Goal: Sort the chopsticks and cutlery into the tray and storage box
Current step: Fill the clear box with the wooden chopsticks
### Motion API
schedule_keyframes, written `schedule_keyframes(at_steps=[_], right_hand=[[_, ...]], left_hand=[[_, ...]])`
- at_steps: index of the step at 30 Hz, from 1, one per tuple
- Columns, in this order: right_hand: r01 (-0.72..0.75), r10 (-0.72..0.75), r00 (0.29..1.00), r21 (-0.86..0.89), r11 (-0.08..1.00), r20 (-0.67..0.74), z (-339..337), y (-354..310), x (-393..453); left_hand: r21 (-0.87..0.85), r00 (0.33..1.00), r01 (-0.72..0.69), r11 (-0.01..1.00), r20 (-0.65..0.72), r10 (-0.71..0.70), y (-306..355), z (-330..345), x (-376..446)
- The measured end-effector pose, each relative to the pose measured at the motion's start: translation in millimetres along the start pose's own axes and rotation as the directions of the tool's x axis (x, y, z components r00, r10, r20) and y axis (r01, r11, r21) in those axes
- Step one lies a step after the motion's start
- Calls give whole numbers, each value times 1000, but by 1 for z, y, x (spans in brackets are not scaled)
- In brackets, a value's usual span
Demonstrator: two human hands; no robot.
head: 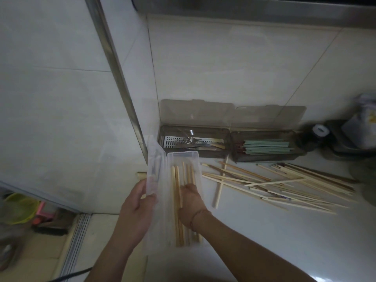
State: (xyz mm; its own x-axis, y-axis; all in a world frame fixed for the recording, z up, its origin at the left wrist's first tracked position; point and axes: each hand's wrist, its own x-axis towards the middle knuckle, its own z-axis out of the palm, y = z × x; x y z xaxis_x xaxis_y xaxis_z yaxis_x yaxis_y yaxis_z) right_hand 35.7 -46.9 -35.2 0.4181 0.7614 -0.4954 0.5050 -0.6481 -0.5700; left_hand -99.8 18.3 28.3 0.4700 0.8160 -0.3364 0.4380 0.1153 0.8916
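At bottom centre, both hands work on a clear storage box (184,159) at the desk's left edge. Left hand (135,208) grips the raised clear lid (155,165) with thumb and fingers curled on its edge. Right hand (190,202) is inside the box, fingers bent down onto the wooden chopsticks (177,200) there; whether it pinches them or just presses, cannot tell. Several chopsticks already lie lengthwise in the box.

Progress: looks roughly midway. A big loose pile of chopsticks (284,184) is scattered on the desk (264,241) to the right, unsorted. Behind, against the wall, a brown tray (195,157) with its lid up holds metal cutlery (193,142); just beside it a second brown tray (264,157) holds green chopsticks (266,147). No loose cutlery seen on the desk.

Desk is white, glossy. White tiled wall (223,68) behind, a metal strip (114,64) at the corner. Dark blurred items (333,139) far right. Floor lower left, with a yellow-green basin (19,208).
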Motion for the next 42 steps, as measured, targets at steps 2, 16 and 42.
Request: schedule_keyframes(at_steps=[2, 16, 42], right_hand=[[-49, 49, 999, -26, 998, 17, 4, 1, 4], [85, 73, 814, 242, 967, -577, -43, 49, -19], [-8, -25, 994, -295, 955, -107, -26, 122, -94]], left_hand=[[5, 1000, -8, 1000, 4, 8, -1, 0, 0], [12, 1000, 0, 1000, 17, 0, -6, 0, 4], [24, 1000, 13, 1000, 12, -13, 3, 1, -1]])
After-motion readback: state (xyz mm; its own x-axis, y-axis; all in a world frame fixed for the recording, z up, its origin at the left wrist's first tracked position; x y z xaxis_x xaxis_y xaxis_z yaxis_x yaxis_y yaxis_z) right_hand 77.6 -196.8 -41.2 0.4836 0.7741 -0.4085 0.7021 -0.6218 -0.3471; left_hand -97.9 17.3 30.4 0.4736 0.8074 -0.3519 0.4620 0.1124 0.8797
